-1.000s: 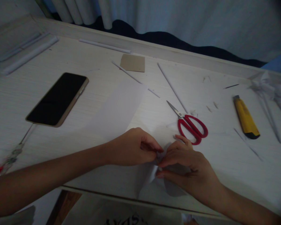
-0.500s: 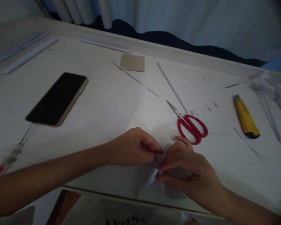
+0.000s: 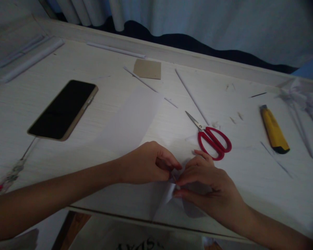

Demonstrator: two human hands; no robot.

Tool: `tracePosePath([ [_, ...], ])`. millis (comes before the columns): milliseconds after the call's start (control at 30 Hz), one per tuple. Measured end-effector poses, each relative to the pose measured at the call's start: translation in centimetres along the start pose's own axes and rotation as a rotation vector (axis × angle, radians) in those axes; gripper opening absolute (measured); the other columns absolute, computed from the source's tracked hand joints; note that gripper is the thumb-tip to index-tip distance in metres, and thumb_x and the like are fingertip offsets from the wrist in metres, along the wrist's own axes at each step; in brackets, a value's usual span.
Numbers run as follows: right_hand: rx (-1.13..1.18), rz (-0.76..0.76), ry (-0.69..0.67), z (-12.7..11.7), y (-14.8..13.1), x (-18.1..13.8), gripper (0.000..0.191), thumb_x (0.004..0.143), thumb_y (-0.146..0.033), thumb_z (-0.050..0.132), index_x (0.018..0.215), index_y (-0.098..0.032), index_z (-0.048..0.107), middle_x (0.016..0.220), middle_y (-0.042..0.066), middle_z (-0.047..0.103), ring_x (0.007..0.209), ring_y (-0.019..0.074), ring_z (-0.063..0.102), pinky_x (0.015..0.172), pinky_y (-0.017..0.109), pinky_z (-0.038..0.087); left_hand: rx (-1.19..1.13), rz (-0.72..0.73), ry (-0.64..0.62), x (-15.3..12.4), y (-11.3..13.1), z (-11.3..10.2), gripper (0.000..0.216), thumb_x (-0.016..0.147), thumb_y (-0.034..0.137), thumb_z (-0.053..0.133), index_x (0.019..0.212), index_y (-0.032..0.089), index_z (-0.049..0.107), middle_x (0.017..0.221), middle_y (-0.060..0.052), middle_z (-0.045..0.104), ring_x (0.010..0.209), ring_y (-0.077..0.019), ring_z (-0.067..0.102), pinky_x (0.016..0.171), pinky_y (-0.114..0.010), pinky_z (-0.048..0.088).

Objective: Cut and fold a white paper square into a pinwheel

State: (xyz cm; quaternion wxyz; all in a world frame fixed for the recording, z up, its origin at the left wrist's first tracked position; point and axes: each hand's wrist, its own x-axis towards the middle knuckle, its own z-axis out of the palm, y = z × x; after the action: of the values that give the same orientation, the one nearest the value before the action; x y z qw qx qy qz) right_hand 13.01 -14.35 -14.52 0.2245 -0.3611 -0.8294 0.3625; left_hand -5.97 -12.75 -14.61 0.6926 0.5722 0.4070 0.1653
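Near the front edge of the table, my left hand (image 3: 148,165) and my right hand (image 3: 214,189) meet over a thin sheet of white paper (image 3: 165,199). My left thumb and index finger are closed on its upper edge. Just to the right, my right thumb and fingers pinch the same paper, with the little finger raised. A thin line or rolled edge shows between the fingertips, but its detail is too dim to make out. Beyond my right hand lie red-handled scissors (image 3: 214,142), blades closed and pointing up left.
A phone (image 3: 64,109) with a charm lies left. Another white paper sheet (image 3: 133,118), thin paper rolls (image 3: 191,95) and a cardboard piece (image 3: 147,69) lie beyond my hands. A yellow cutter (image 3: 274,130) and small scraps (image 3: 236,118) lie right. A raised ledge (image 3: 172,59) borders the back.
My fingertips have shifted slightly on the paper, and a bit more of it shows between them. The things on the table have stayed put.
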Motion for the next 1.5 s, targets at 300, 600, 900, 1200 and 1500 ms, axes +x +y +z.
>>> tracePosePath([
  [300, -0.010, 0.004, 0.011, 0.22, 0.12, 0.06, 0.011, 0.063, -0.027, 0.070, 0.071, -0.026, 0.062, 0.067, -0.008, 0.065, 0.068, 0.0127, 0.058, 0.093, 0.041, 0.023, 0.035, 0.023, -0.003, -0.08, -0.09, 0.07, 0.027, 0.062, 0.004, 0.054, 0.085, 0.014, 0.066, 0.064, 0.001, 0.067, 0.060, -0.0094, 0.060, 0.052, -0.014, 0.044],
  [600, 0.003, -0.008, 0.005, 0.13, -0.07, 0.05, 0.013, 0.063, -0.026, 0.071, 0.072, -0.026, 0.061, 0.068, -0.008, 0.065, 0.069, 0.0121, 0.057, 0.092, 0.041, 0.022, 0.024, 0.013, -0.029, -0.04, -0.08, 0.14, 0.026, 0.065, 0.006, 0.053, 0.086, 0.012, 0.065, 0.075, -0.003, 0.069, 0.070, -0.0121, 0.063, 0.061, -0.017, 0.047],
  [900, 0.011, -0.015, -0.015, 0.07, -0.01, 0.03, 0.011, 0.065, -0.029, 0.069, 0.073, -0.026, 0.062, 0.069, -0.007, 0.066, 0.069, 0.0132, 0.057, 0.092, 0.042, 0.025, 0.037, -0.011, -0.006, 0.01, 0.39, 0.14, 0.027, 0.062, 0.003, 0.052, 0.083, 0.013, 0.066, 0.073, -0.002, 0.069, 0.068, -0.0111, 0.062, 0.060, -0.017, 0.047],
  [1200, 0.012, -0.012, -0.027, -0.09, -0.20, 0.03, 0.010, 0.066, -0.031, 0.068, 0.073, -0.026, 0.062, 0.068, -0.006, 0.066, 0.069, 0.0143, 0.058, 0.094, 0.044, 0.023, 0.111, 0.008, 0.012, 0.06, 0.37, -0.03, 0.028, 0.063, 0.005, 0.052, 0.086, 0.013, 0.066, 0.075, -0.003, 0.069, 0.068, -0.0120, 0.062, 0.060, -0.018, 0.047],
  [1500, 0.021, -0.013, -0.009, -0.04, -0.25, -0.01, 0.011, 0.065, -0.028, 0.069, 0.073, -0.025, 0.061, 0.068, -0.005, 0.066, 0.068, 0.0142, 0.058, 0.093, 0.044, 0.023, 0.028, -0.046, 0.006, 0.22, 0.03, 0.02, 0.022, 0.066, 0.007, 0.054, 0.085, 0.012, 0.065, 0.073, -0.003, 0.069, 0.068, -0.0116, 0.063, 0.060, -0.018, 0.048],
])
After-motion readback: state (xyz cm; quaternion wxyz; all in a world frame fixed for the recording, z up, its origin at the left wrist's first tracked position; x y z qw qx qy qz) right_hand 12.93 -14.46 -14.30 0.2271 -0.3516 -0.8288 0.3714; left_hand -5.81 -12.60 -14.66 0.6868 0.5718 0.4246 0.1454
